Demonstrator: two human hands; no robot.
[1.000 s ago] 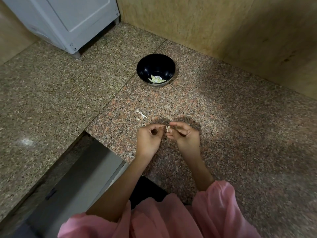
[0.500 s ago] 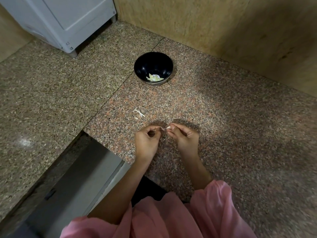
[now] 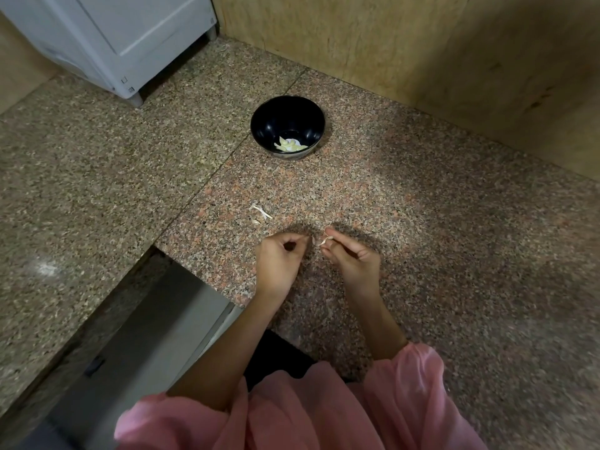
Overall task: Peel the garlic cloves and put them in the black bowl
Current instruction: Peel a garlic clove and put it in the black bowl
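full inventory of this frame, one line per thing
black bowl: one, black, on the counter ahead of the hands
peeled garlic cloves: a few, pale yellow, inside the bowl
garlic skins: a few scraps, white, on the counter left of the hands
counter: one, speckled granite, with a seam running from the bowl toward the near left
appliance: one, white, far left
wall: tan, behind the counter
garlic clove: one, pale, pinched in the right hand
left hand: fingers curled; contents not clear
right hand: pinches the clove
sleeves: pink, bottom edge
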